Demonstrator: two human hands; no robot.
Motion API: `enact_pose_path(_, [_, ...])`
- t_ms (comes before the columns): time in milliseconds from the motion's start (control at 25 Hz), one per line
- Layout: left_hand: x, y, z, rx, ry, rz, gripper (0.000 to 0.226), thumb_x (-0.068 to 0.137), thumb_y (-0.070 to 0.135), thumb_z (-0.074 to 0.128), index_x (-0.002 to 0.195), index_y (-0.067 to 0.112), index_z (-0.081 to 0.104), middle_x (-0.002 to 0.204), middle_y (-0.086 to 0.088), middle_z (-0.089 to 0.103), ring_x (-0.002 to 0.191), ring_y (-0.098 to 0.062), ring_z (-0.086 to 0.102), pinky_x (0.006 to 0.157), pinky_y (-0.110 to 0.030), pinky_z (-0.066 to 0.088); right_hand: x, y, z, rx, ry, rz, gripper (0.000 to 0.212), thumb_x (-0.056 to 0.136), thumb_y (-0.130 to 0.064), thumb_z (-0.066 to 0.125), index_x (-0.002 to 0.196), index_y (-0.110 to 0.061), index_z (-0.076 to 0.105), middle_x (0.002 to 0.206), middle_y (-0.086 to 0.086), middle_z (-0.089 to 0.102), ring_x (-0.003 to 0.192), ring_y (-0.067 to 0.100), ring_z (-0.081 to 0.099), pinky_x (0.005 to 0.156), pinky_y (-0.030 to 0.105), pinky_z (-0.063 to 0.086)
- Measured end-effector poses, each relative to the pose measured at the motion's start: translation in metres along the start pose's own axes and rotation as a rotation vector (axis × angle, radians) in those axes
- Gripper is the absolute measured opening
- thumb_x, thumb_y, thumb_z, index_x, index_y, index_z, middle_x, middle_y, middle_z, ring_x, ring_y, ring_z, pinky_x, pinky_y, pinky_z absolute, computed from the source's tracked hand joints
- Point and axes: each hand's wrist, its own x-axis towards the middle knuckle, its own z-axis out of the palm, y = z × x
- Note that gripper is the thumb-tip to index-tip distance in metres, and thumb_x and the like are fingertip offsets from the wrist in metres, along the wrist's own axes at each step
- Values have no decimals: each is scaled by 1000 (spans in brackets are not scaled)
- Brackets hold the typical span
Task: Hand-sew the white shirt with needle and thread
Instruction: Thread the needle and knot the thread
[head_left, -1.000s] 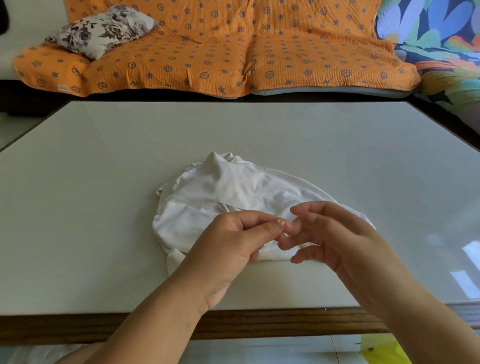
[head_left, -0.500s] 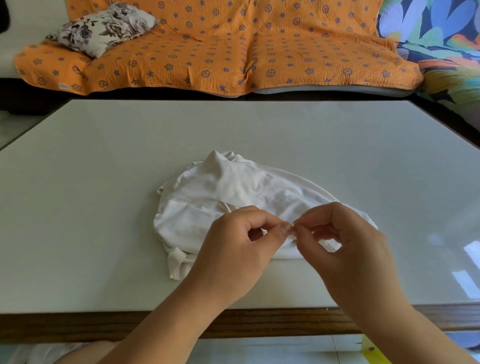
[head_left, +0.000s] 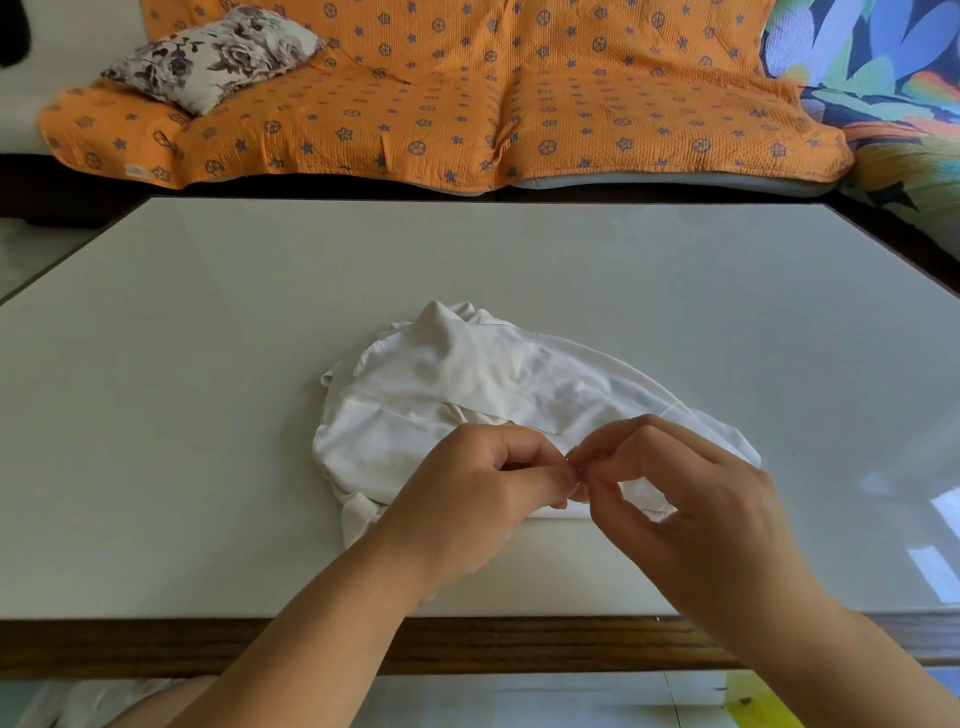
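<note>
Left hand (head_left: 457, 504) and right hand (head_left: 696, 499): each grip is closed, thumb against forefinger, the two pinches meeting tip to tip just below the frame's centre. The item held is too fine to make out; judged to be needle in the left, thread in the right.

White shirt (head_left: 467, 374): bunched at the centre of the frame on the table (head_left: 208, 415), partly under the hands, held by neither.

Risks noted:
- The thread may fray or miss the eye, since both pinches crowd the same spot.
- A dropped needle would be hard to find against pale cloth and pale table.
- A fingertip may be pricked at such close quarters.
</note>
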Motion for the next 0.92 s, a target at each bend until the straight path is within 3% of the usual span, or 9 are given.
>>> enact_pose_path(160, [1, -3, -1, 60, 3, 29, 15, 89, 35, 68, 76, 33, 76, 75, 4, 69, 75, -16, 63, 75, -30, 50, -1, -1, -4, 83, -28, 139, 14, 78, -8, 67, 70, -15, 58, 81, -17, 68, 77, 1, 63, 64, 3, 40])
enact_pose_path(240, [-1, -6, 3, 173, 115, 134, 9, 83, 41, 71, 79, 34, 76, 65, 17, 61, 60, -5, 53, 60, -16, 42, -2, -2, -6, 161, -25, 262, 25, 76, 3, 72, 68, -17, 59, 78, -16, 69, 77, 5, 65, 66, 6, 43])
enact_pose_path(320, [-2, -8, 8, 271, 232, 278, 14, 79, 40, 74, 91, 33, 77, 66, 28, 56, 63, 5, 50, 60, -7, 37, -1, -4, -8, 268, -27, 410, 31, 74, 6, 71, 64, -20, 59, 74, -14, 71, 74, 7, 66, 67, 9, 46])
enact_pose_path(400, [-2, -11, 11, 338, 306, 401, 23, 78, 35, 77, 100, 27, 77, 69, 28, 53, 66, 12, 50, 61, -2, 36, 1, -6, -11, 357, -41, 530, 32, 76, 4, 70, 61, -23, 60, 73, -10, 72, 72, 10, 68, 68, 14, 50])
enact_pose_path(480, [0, -13, 13, 395, 358, 492, 17, 79, 25, 79, 96, 23, 79, 76, 26, 53, 67, 15, 50, 60, -1, 36, 4, -7, -13, 427, -46, 624, 27, 77, -1, 71, 63, -21, 63, 74, -4, 73, 72, 13, 70, 70, 26, 55])
enact_pose_path(560, [1, -14, 13, 419, 391, 524, 13, 80, 18, 80, 92, 22, 79, 77, 24, 54, 67, 14, 50, 58, -2, 36, 7, -8, -15, 488, -34, 710, 18, 79, -3, 71, 69, -16, 65, 73, 0, 74, 72, 14, 72, 74, 36, 58])
enact_pose_path(640, [0, -14, 12, 401, 407, 520, 11, 81, 15, 79, 88, 23, 79, 73, 25, 53, 65, 9, 51, 58, -3, 36, 8, -8, -15, 571, -26, 770, 10, 80, -2, 71, 80, -8, 63, 73, 4, 75, 71, 16, 73, 74, 38, 57])
enact_pose_path(800, [0, -12, 10, 180, 329, 330, 5, 82, 23, 74, 80, 26, 77, 63, 25, 54, 57, -4, 45, 56, -8, 36, 4, -4, -14, 595, 55, 710, 17, 83, -2, 68, 91, -16, 63, 84, 3, 74, 76, 19, 72, 69, 28, 53])
enact_pose_path(920, [1, -11, 7, 18, 278, 194, 5, 82, 31, 73, 80, 29, 78, 54, 15, 47, 53, -5, 38, 54, -9, 33, 0, -7, -15, 310, 162, 412, 8, 82, -19, 64, 82, -27, 67, 90, -7, 67, 83, 12, 65, 66, 15, 48])
